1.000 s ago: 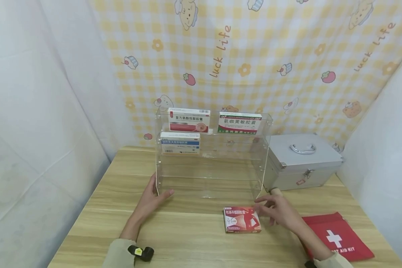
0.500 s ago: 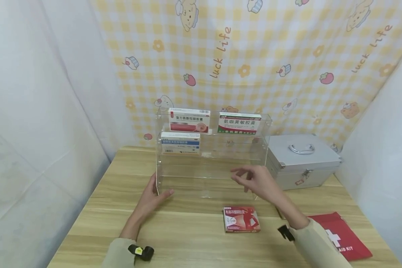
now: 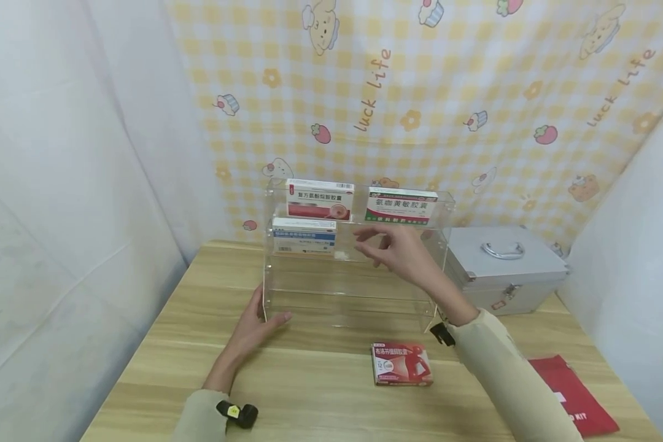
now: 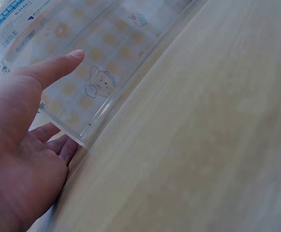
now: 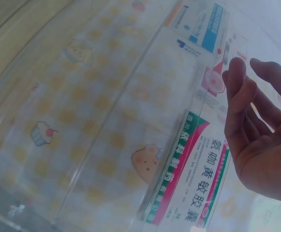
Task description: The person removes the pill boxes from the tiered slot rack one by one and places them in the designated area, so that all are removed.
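A clear acrylic tiered display rack stands on the table. My left hand holds its lower left side, fingers at the outer edge and thumb reaching across the front, as the left wrist view shows. My right hand is raised before the upper tiers, loosely bent and holding nothing. A blue-and-white medicine box sits on the second tier, just left of the right fingertips. On the top tier are a red-and-white medicine box and a green-and-red medicine box, the latter just above the right hand.
A red medicine box lies on the table in front of the rack. To the right stands a silver metal case with a handle. A red first-aid pouch lies at the front right, partly behind the right sleeve.
My right hand has risen from beside the red medicine box, up and leftward to the rack's second tier. The left hand stays at the rack's side. The boxes stay where they were.
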A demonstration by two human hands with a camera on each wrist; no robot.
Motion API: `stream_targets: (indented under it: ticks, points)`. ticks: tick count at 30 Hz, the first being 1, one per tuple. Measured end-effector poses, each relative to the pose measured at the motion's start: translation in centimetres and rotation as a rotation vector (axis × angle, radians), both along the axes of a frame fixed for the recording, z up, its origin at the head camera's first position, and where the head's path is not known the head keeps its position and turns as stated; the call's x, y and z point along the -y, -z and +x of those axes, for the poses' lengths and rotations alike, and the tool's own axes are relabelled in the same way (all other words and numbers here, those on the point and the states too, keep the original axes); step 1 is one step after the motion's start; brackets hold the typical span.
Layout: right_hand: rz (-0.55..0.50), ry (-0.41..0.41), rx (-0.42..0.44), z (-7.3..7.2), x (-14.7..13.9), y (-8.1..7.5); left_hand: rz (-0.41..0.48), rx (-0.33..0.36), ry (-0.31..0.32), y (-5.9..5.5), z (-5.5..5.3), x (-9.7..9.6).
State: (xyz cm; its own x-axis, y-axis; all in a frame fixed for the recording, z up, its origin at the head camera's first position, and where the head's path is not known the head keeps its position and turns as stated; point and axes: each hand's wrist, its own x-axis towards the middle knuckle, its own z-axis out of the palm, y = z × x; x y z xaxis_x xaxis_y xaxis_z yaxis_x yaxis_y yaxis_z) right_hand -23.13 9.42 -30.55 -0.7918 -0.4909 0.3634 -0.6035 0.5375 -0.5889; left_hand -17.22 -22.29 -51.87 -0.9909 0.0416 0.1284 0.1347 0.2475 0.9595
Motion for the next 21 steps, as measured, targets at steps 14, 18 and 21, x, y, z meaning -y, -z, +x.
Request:
stream_targets:
  ticks: [14, 18, 21]
  points:
    - [0.07, 0.001, 0.044, -2.2, 2.5, -1.4, 0.022, 0.002, 0.002, 0.1, 0.2, 0.0]
    - [0.085, -0.011, 0.066, -2.6, 2.9, -1.5, 0.019, 0.002, -0.003, 0.1, 0.2, 0.0]
    - [0.088, -0.021, 0.077, -2.9, 3.1, -1.6, 0.016, 0.002, -0.007, 0.0, 0.2, 0.1]
